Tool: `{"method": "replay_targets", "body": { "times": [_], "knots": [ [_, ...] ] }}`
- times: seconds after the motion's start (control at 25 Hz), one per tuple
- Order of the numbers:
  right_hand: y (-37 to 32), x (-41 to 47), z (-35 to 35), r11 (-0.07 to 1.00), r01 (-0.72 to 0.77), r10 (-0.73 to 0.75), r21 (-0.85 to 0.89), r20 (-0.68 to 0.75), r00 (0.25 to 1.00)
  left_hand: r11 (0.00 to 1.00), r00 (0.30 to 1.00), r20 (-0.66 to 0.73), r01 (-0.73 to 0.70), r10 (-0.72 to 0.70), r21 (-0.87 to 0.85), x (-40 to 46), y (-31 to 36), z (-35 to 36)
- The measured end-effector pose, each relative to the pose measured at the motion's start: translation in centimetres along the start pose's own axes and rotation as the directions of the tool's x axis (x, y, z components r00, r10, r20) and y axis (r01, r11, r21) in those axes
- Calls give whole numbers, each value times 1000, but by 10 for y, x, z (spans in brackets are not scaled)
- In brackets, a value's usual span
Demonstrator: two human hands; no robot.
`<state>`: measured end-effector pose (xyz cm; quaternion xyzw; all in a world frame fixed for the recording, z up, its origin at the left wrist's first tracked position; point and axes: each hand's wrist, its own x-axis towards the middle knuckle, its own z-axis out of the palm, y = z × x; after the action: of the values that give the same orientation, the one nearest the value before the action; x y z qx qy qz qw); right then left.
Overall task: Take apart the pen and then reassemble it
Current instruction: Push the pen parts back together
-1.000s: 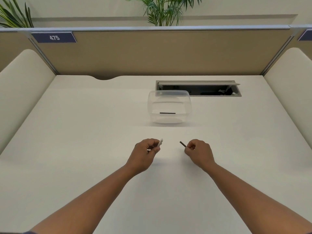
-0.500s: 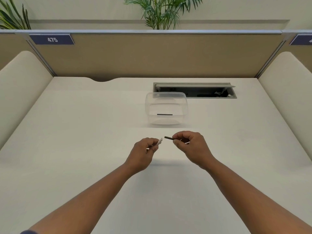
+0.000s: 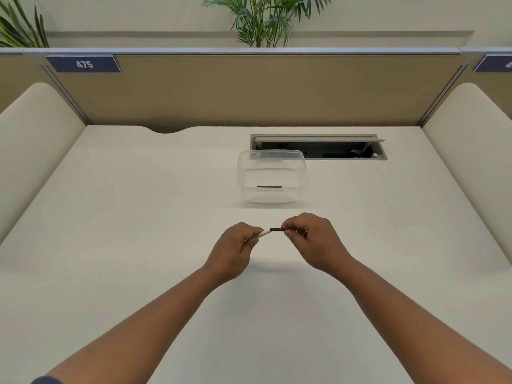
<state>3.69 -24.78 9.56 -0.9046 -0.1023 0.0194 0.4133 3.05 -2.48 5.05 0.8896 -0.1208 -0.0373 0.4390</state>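
Note:
My left hand [image 3: 235, 245] grips a white pen barrel [image 3: 263, 234] whose open end points right and slightly up. My right hand [image 3: 310, 236] pinches a thin dark pen part [image 3: 277, 230], held level and pointing left. The dark part's tip meets the white barrel's end between the two hands, a little above the desk. Most of both pieces is hidden inside my fingers. A second dark pen piece [image 3: 269, 186] lies flat inside a clear plastic container [image 3: 243, 173] just beyond my hands.
The white desk [image 3: 138, 231] is bounded by a tan partition at the back and cream side panels. An open cable hatch [image 3: 318, 147] sits behind the container on the right.
My right hand has swung its dark piece from pointing up-left to level and moved left, closing the gap until it meets the white barrel. My left hand stayed nearly still.

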Motion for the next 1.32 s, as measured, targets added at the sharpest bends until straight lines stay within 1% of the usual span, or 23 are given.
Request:
{"method": "replay_targets", "body": {
  "times": [0.12, 0.28, 0.48, 0.6, 0.68, 0.76, 0.84, 0.96, 1.04, 1.08, 1.12, 1.16, 1.2, 1.24, 1.28, 1.32],
  "knots": [
    [1, 1, -3, 995, 61, -60, -83, 15, 998, 1000, 1000, -15, -12, 12, 22, 0, 1, 0],
    [3, 0, -5, 983, 133, -130, -125, 31, 991, 998, 1000, -1, -24, 24, 66, -1, 5, 1],
    [3, -3, -2, 985, 144, -141, -95, 39, 989, 993, 998, 25, -63, 61, 104, -2, 13, -1],
    [4, -6, 0, 992, 124, -123, -37, 40, 992, 992, 999, 27, -33, 30, 122, -3, 19, -3],
    [5, -7, 1, 988, 151, -149, -45, 41, 988, 989, 999, 50, -16, 8, 150, -4, 21, -3],
    [5, -9, 2, 967, 223, -218, -119, 54, 974, 984, 997, 71, 2, -15, 176, -5, 23, -3],
    [4, -13, 5, 938, 267, -256, -221, 78, 964, 981, 997, 69, 8, -22, 192, -6, 24, -3],
    [1, -15, 5, 906, 266, -245, -329, 105, 964, 977, 999, 46, -34, 25, 212, -6, 25, -4],
    [-3, -15, 6, 909, 240, -203, -341, 142, 969, 967, 997, 36, -80, 73, 242, -6, 27, -4],
    [-6, -16, 8, 927, 208, -163, -312, 163, 973, 958, 994, 27, -105, 101, 267, -5, 28, -5],
    [-8, -16, 11, 959, 139, -95, -249, 180, 979, 947, 991, 14, -134, 136, 294, -5, 28, -5],
    [-10, -15, 13, 991, 16, 11, -132, 203, 979, 931, 984, 0, -170, 179, 323, -5, 29, -6],
    [-13, -13, 14, 985, -166, 150, 41, 250, 956, 910, 974, -6, -210, 227, 358, -5, 29, -6],
    [-16, -11, 14, 909, -361, 281, 209, 335, 900, 887, 964, -4, -245, 267, 391, -5, 28, -7],
    [-18, -10, 13, 799, -515, 365, 309, 431, 825, 870, 957, 6, -267, 290, 414, -6, 27, -8],
    [-19, -10, 11, 739, -584, 390, 336, 492, 778, 864, 956, 18, -274, 294, 421, -6, 26, -9]
  ]
}}
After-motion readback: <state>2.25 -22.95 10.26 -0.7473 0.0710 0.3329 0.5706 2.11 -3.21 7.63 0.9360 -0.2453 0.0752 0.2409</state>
